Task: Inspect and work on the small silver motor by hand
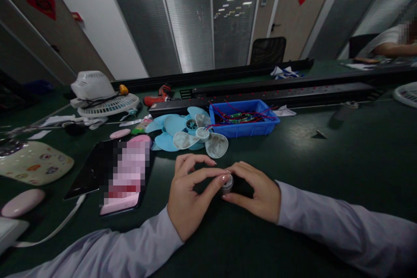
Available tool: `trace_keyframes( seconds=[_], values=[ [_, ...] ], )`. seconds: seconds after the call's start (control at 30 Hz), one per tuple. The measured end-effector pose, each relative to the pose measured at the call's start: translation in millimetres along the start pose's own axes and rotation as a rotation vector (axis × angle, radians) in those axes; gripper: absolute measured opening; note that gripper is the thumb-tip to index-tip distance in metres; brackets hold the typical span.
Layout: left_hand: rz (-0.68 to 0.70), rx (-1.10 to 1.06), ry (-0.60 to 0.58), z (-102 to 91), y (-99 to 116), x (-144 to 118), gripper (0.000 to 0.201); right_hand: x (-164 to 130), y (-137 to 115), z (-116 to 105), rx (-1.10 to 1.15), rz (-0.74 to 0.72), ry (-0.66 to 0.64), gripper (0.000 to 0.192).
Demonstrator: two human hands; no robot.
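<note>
A small grey cylinder [227, 184] stands on the dark green table between my two hands. My left hand [192, 191] is closed in a pinch at its top, thumb and index fingertip together there. Anything small between those fingertips is too hidden to tell. My right hand [257, 189] curls round the cylinder's right side, with its thumb low at the front and its fingers behind the top. Just beyond my hands lie several light blue fan blades [166, 141] and a greyish, dirty-looking fan blade set [203, 133].
Behind the blades is a blue bin [246, 129] of circuit boards and red wires. A tablet [89, 167], a pink-screened phone [128, 178] and a white cable [57, 230] lie left. Farther back are a white fan [94, 87] and a power drill [159, 95]. Another person sits far right.
</note>
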State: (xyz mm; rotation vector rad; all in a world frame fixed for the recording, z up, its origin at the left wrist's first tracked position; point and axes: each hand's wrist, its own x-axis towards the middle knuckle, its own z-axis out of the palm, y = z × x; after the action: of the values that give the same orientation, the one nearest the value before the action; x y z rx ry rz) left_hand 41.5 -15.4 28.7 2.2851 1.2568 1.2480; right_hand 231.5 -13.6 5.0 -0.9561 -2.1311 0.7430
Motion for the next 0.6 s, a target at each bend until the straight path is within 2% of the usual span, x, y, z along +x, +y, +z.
trace_keyframes(
  seconds=[0.17, 0.27, 0.37, 0.47, 0.6],
  values=[
    [-0.028, 0.009, 0.111, -18.9, -14, -7, 0.014, 0, -2, -1, 0.01, 0.019, 0.002, 0.03],
    [-0.055, 0.092, 0.027, -31.7, -32, -21, 0.013, 0, -1, -1, 0.008, 0.032, -0.007, 0.031],
    [-0.075, 0.179, -0.103, -39.1, -47, -36, 0.014, 0, -1, -1, 0.002, 0.035, -0.015, 0.031],
    [-0.071, 0.217, -0.203, -41.1, -52, -42, 0.015, 0, -1, -1, -0.002, 0.043, -0.016, 0.031],
    [-0.085, 0.24, -0.235, -40.6, -52, -42, 0.026, 0, -1, -1, 0.006, 0.048, -0.014, 0.031]
  ],
)
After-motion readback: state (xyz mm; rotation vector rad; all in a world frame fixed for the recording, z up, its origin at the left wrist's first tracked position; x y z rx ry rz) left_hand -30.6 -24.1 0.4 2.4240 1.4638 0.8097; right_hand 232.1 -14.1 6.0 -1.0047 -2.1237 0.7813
